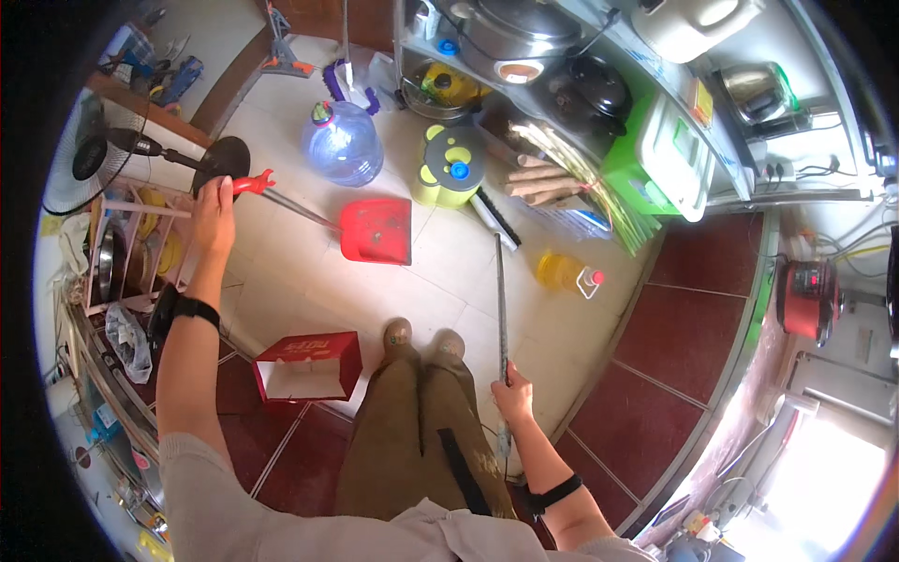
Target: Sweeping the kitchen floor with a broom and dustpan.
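Observation:
My left hand (pixel 213 214) is closed around the top of a long-handled dustpan, just below its red plastic end (pixel 253 183). The handle runs down to a red dustpan (pixel 376 231) on the pale tiled floor, with some dirt visible in its pan. My right hand (pixel 513 395) grips the long handle of a broom (pixel 501 309). Its dark-bristled head (pixel 496 219) lies on the floor beside a yellow-green bear-shaped container (pixel 449 168) and a bundle of yams and green stalks (pixel 544 180).
A bottle of yellow oil (pixel 562 272) and a large blue water jug (pixel 343 145) stand on the floor. An open red box (pixel 307 367) is left of my feet. A fan (pixel 223 165) and pink rack (pixel 140 207) are at left, shelving (pixel 716 130) at upper right.

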Demonstrator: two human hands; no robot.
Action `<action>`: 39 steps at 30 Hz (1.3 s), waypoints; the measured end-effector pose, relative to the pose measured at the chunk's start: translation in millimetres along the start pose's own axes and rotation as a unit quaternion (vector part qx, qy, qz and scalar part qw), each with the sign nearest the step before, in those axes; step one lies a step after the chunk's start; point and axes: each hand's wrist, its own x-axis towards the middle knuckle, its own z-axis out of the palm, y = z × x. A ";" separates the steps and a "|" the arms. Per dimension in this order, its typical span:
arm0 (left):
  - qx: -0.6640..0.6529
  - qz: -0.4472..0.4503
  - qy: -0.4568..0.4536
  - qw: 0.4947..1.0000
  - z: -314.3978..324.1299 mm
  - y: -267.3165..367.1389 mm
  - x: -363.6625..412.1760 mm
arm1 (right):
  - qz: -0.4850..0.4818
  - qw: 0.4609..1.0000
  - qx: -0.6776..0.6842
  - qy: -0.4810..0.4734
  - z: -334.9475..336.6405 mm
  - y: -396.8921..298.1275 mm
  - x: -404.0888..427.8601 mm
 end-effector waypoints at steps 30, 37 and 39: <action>-0.008 -0.217 0.017 0.976 -32.1 -130.5 -113.0 | -0.037 0.995 -0.082 -0.054 10.9 -32.5 -7.0; -0.004 -0.230 -0.002 0.973 -30.2 -132.1 -115.9 | -0.032 0.993 -0.091 -0.071 7.0 -28.4 -30.1; -0.008 -0.217 0.011 0.976 -30.3 -129.6 -117.6 | -0.005 0.995 -0.065 -0.071 0.9 -36.0 -37.7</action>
